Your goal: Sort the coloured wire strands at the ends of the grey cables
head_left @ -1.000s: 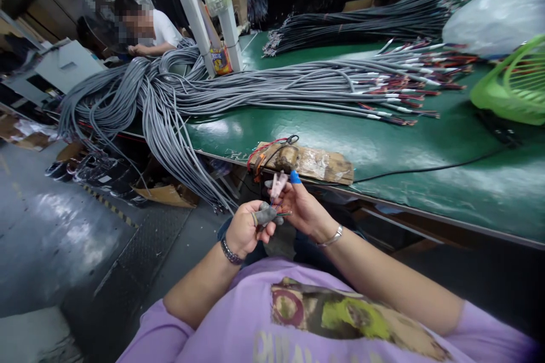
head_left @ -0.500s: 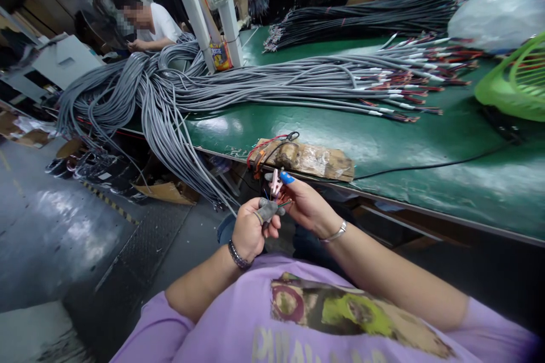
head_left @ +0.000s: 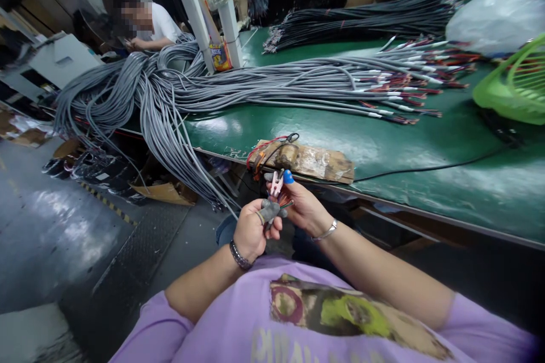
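Observation:
My left hand (head_left: 255, 224), with grey covers on some fingers, is closed on the end of a grey cable, and thin coloured wires (head_left: 284, 202) fan out above its fingertips. Close beside it, my right hand (head_left: 304, 204), a blue cover on its thumb, pinches a small pink clip-like tool (head_left: 276, 182) over the wires. Whether the tool's tips touch a wire is too small to tell. Just beyond both hands, a worn board wrapped in clear tape (head_left: 315, 161) lies at the bench edge, with red and black leads at its left end.
Long grey cables (head_left: 255, 82) stretch across the green bench (head_left: 392, 142) and hang over its front edge. Dark cables (head_left: 366, 20) lie behind them. At the right are a green basket (head_left: 502, 88) and a plastic bag (head_left: 500, 11). A person (head_left: 162, 25) works at the upper left.
The pink tool has turned more upright, and the wires show more spread between my hands. My right wrist has shifted slightly left. In the background, people have moved a little.

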{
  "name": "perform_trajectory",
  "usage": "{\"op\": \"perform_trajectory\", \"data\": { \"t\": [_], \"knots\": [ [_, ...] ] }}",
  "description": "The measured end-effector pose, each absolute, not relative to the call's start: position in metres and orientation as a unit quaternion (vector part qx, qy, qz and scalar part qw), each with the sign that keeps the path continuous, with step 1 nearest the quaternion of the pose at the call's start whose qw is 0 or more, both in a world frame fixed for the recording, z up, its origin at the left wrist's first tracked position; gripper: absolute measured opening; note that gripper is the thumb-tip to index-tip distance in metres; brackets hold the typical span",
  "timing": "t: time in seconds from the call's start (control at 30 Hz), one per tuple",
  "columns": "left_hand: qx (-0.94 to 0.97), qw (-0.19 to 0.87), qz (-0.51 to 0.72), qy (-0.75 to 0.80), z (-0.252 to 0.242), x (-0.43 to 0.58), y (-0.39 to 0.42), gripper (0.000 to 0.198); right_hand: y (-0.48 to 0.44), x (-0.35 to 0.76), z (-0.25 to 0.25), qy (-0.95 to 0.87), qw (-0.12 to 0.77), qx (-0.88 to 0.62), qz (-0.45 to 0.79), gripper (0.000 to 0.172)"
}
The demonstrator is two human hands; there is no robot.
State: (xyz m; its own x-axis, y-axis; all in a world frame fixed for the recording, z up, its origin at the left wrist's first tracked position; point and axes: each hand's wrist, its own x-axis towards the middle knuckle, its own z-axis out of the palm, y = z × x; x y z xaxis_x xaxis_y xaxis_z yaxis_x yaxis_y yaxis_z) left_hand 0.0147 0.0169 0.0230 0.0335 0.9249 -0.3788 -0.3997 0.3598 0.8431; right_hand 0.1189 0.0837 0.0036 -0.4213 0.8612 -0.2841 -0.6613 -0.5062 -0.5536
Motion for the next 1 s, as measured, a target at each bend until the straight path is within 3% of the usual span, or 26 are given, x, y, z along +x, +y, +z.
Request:
{"op": "perform_trajectory", "data": {
  "t": [0.27,0.53,1.0],
  "knots": [
    [0.275,0.656,0.507,0.487,0.024,0.011,0.012,0.023,0.080,0.122,0.001,-0.168,0.437,-0.239,0.851,0.043],
    [0.259,0.656,0.522,0.480,0.027,0.011,0.004,0.026,0.075,0.128,0.008,-0.230,0.456,-0.252,0.822,0.026],
    [0.256,0.641,0.555,0.464,0.030,0.012,0.000,0.029,0.078,0.129,0.008,-0.193,0.434,-0.264,0.840,0.029]
  ]
}}
